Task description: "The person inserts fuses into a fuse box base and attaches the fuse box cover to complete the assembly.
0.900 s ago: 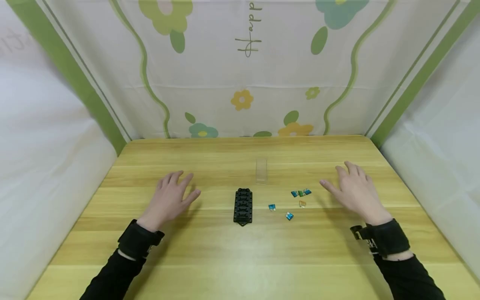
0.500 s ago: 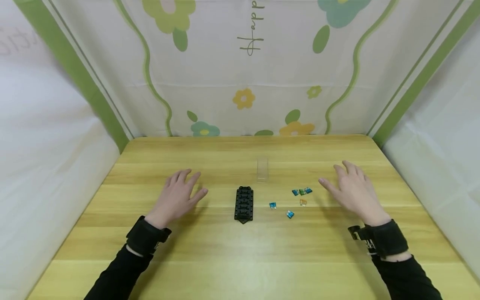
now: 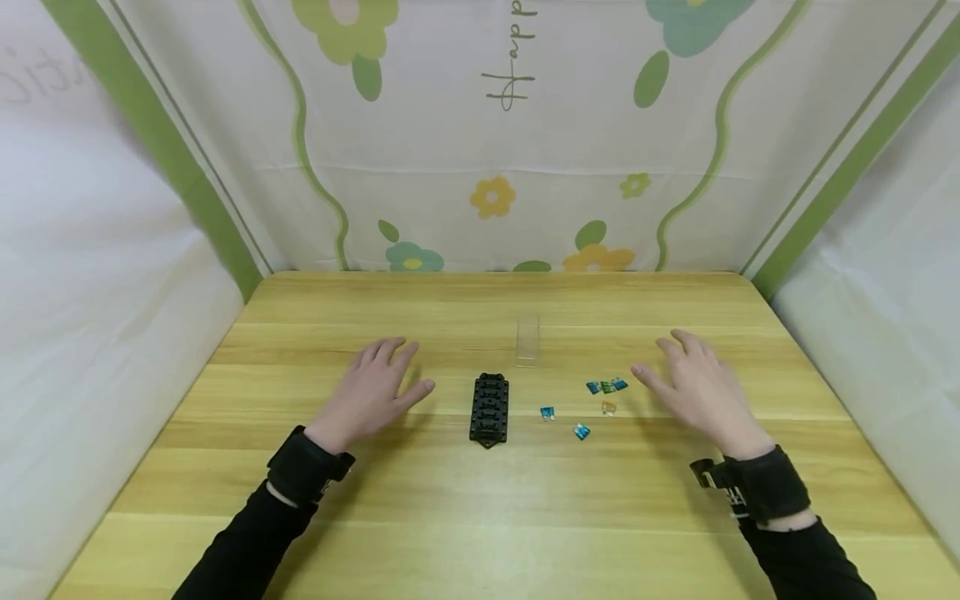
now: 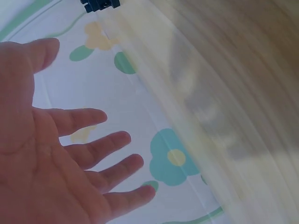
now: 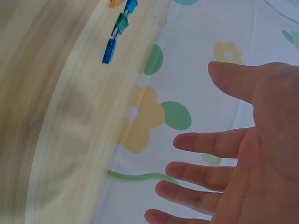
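Note:
My left hand (image 3: 367,392) hovers over the table left of a black fuse block (image 3: 489,411), its fingers spread and nothing in its grasp. The block lies lengthwise with a row of slots along its top; its end shows at the top of the left wrist view. On the other side, my right hand (image 3: 701,392) is held above the table with fingers apart, also holding nothing. Nearest to its thumb are small blade fuses: a blue fuse (image 5: 109,51) and a green fuse (image 5: 122,23) in a short row. An orange fuse (image 3: 608,408) and more blue fuses (image 3: 582,432) lie closer in.
A clear rectangular plastic cover (image 3: 527,342) lies behind the fuse block, toward the back of the wooden table (image 3: 487,525). White cloth with printed flowers (image 3: 492,197) rises behind the table's far edge, and white cloth walls stand at both sides.
My left hand has shifted right, toward the fuse block. The right hand has moved slightly left toward the fuses. The head view has shifted a little; the things on the table stay put.

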